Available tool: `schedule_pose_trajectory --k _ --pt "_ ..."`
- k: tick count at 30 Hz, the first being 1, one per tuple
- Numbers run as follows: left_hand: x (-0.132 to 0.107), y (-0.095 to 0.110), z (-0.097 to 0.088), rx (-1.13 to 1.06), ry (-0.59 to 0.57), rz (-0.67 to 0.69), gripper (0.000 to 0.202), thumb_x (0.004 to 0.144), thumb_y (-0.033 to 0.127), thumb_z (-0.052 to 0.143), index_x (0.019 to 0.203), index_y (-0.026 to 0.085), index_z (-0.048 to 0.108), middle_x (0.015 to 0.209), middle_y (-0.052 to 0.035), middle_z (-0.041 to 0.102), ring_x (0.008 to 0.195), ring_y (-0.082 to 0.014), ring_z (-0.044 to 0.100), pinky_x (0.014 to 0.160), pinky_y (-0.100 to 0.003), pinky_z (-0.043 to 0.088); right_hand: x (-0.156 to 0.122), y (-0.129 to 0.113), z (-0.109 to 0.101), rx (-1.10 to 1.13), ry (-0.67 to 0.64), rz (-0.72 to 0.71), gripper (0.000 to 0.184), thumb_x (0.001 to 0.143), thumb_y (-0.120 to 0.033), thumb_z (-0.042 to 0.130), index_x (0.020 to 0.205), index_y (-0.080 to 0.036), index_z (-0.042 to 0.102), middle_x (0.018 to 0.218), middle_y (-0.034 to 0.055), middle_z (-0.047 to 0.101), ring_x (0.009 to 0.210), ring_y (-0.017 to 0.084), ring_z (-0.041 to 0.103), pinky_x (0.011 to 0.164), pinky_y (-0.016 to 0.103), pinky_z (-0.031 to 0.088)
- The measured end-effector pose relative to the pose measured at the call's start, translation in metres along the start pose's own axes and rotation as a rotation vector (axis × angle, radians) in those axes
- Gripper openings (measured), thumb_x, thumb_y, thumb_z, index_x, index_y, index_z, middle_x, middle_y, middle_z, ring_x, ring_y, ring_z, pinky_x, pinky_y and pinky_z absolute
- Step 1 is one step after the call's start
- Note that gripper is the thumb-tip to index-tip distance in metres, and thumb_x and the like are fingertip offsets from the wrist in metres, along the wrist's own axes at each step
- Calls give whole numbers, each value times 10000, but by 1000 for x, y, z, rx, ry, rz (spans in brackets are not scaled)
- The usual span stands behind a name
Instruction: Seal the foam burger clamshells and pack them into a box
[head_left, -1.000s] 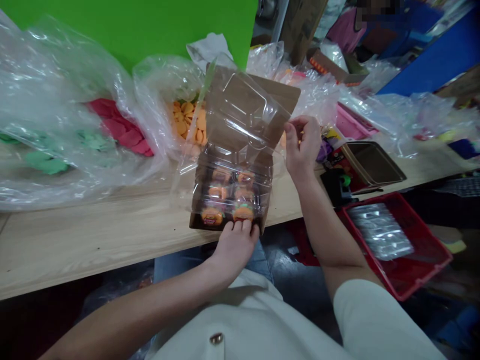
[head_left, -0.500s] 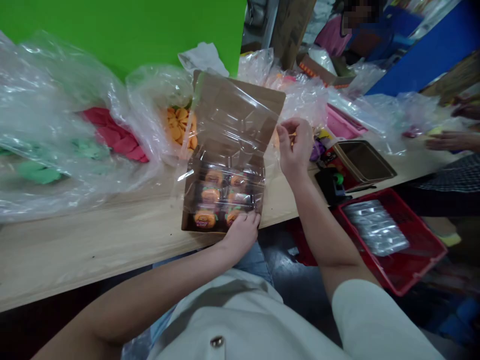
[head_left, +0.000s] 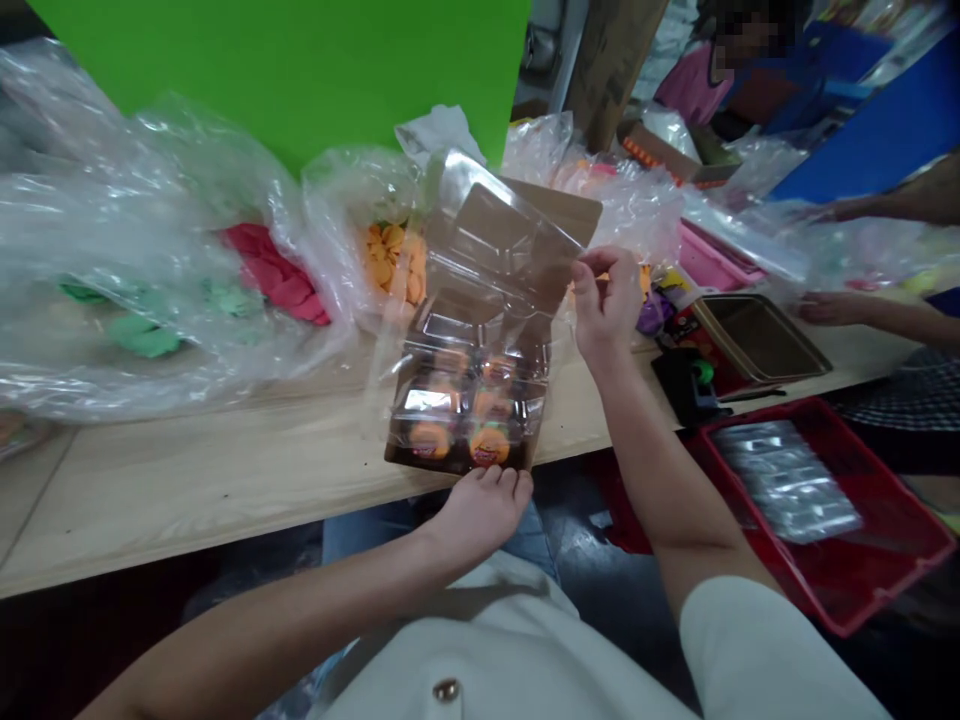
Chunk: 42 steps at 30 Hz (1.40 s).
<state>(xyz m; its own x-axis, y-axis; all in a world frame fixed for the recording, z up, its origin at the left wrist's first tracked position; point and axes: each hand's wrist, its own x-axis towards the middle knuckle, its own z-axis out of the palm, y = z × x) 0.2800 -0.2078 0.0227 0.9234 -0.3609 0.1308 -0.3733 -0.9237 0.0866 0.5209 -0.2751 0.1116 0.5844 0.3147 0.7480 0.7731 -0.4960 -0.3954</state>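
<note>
A clear plastic clamshell pack (head_left: 472, 390) on brown card lies at the wooden table's (head_left: 225, 470) front edge, holding several small orange burger-shaped toys (head_left: 489, 443). Its clear lid (head_left: 499, 240) stands raised and tilted back. My left hand (head_left: 484, 505) is closed on the pack's near edge, fingers curled over it. My right hand (head_left: 607, 300) pinches the lid's right edge, fingers pressed together.
Clear bags hold red (head_left: 274, 275), green (head_left: 142, 335) and orange (head_left: 394, 260) pieces behind the pack. A green board (head_left: 300, 70) stands at the back. A brown tray (head_left: 757, 340) and a red basket (head_left: 892, 560) of clear packs sit right. Another person's arms (head_left: 862, 310) reach in.
The raised lid has swung a little toward the pack, still pinched in my right hand. My left hand slid back to the near edge. Another person's arms came further into view.
</note>
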Motion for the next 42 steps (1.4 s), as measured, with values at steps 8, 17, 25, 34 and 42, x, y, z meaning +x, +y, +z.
schedule_pose_trajectory --k 8,17,25,34,42 --pt "-69 -74 -3 -285 765 -554 421 763 198 589 1149 168 427 1132 -136 506 1101 -242 473 913 -442 412 -23 -6 3 -125 -182 -157 239 881 -397 398 963 -198 501 899 67 568 870 212 505 828 395 369" --pt "-54 -96 19 -278 529 -559 579 833 233 491 1362 189 263 1379 -170 322 1320 -317 214 1019 -551 279 -61 0 18 -301 -380 -99 285 866 -359 422 1038 -165 540 935 114 594 883 261 480 762 400 371" --pt "-53 -96 9 -418 504 -582 550 862 121 356 1386 200 209 1401 -141 294 1302 -225 291 1047 -456 324 -45 -33 24 -503 -543 -185 177 852 -286 460 971 -198 557 892 106 625 893 281 481 716 386 318" --pt "-63 -107 16 -411 505 -696 482 840 110 356 1320 159 359 1333 -143 348 1277 -246 310 1047 -476 310 -22 -60 59 -516 -727 -319 136 858 -210 433 906 -141 540 872 129 624 849 255 518 709 353 331" --pt "-67 -108 20 -388 554 -722 531 836 91 355 1358 176 306 1345 -155 315 1288 -266 288 1033 -484 307 -25 -67 86 -394 -653 -275 181 889 -256 401 938 -134 525 939 114 582 905 237 471 765 341 363"
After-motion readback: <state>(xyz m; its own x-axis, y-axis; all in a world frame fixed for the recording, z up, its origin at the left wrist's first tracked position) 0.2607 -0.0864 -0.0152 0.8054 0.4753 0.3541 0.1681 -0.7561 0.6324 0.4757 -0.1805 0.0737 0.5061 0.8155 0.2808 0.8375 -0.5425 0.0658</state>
